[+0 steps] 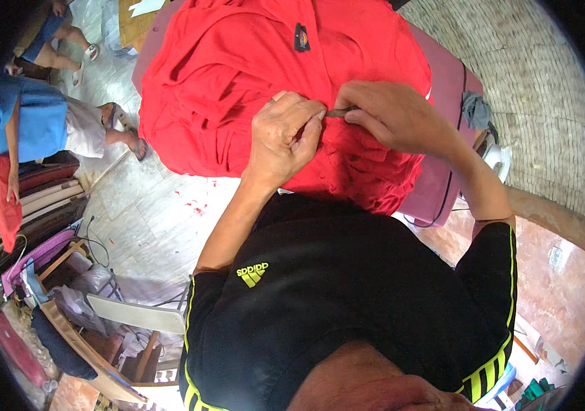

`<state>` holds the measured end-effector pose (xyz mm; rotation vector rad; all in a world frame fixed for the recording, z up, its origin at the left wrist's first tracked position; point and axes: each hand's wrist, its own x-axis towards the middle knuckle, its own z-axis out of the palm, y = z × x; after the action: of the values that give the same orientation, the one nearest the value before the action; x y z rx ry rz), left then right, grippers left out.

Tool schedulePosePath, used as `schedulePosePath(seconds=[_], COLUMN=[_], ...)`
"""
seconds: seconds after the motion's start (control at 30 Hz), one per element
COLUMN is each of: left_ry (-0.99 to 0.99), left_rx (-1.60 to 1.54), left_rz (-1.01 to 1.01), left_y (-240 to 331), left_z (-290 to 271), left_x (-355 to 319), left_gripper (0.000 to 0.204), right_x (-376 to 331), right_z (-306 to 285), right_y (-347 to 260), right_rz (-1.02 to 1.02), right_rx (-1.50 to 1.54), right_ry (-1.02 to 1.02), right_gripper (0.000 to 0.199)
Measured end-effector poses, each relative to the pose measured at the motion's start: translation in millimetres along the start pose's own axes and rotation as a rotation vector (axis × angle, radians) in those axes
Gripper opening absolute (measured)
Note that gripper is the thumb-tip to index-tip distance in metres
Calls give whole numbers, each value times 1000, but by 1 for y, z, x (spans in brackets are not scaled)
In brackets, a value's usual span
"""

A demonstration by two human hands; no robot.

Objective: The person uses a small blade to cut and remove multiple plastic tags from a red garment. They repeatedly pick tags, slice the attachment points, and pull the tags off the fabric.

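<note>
A small dark rectangular sewn label (301, 38) with a red mark sits on the red garment (224, 82) at twelve o'clock, and a yellow-green striped logo (253, 273) marks the black shirt (347, 294) near centre, toward seven o'clock.

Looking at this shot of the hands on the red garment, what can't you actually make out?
Head view only:
- Small dark tool: mostly covered by the right hand and left hand; its kind is unclear.
- Red garment: top cut off by the frame; lower part hidden behind the black shirt.
- Table: mostly covered by the garment.
- Red scraps on the floor: too small to identify.
</note>
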<state>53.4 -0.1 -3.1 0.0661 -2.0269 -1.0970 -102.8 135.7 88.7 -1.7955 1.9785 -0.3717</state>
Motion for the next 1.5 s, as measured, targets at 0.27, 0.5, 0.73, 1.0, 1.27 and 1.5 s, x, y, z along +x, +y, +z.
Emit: schedulePosePath(seconds=[0.27,0.5,0.73,1.0,1.27,1.5], left_ry=[-794,-420,-360,-463,-306,-243], left_rx=[-235,-204,-116,-163,314,102], left_rz=[-427,-264,-211,-289,148,52], left_y=[-4,11,12,-4,-5,-7], left_z=[-106,-50,-7,2,3,11], left_x=[-27,16,42,58,41,26], left_gripper=[6,38,34,22,20,14], right_x=[-25,-23,-21,-21,-46,-58], right_z=[-1,8,-2,-7,13,31], right_y=[16,8,31,47,36,25], right_rz=[43,169,72,-35,-106,-76], right_rx=[301,130,168,505,-114,-45], right_ry=[127,193,269,320,378,499], right_gripper=[20,34,21,17,18,21])
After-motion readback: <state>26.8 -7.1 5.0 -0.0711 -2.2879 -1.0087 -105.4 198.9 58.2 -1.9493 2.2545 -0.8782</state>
